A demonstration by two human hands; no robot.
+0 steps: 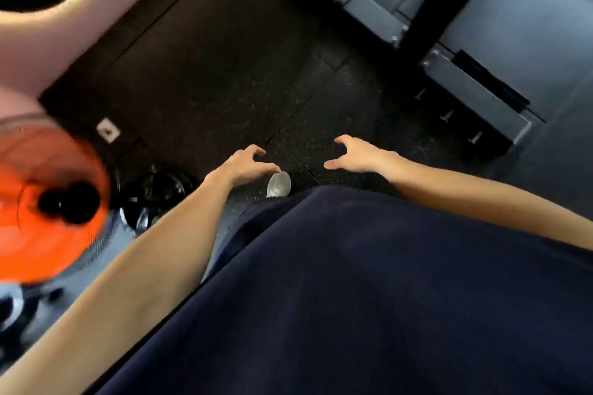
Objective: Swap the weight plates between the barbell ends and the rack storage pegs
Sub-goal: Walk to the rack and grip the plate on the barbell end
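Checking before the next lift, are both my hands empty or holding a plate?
Empty. The left hand and right hand hover over the dark speckled rubber floor, fingers loosely curled around nothing.

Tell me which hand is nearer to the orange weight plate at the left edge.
The left hand. It hangs with loosely curled fingers to the right of the orange weight plate, holding nothing. The right hand is farther right still, also holding nothing, over the dark floor.

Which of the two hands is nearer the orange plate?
The left hand: the orange plate sits at the frame's left edge, the right hand farther off. Both hold nothing.
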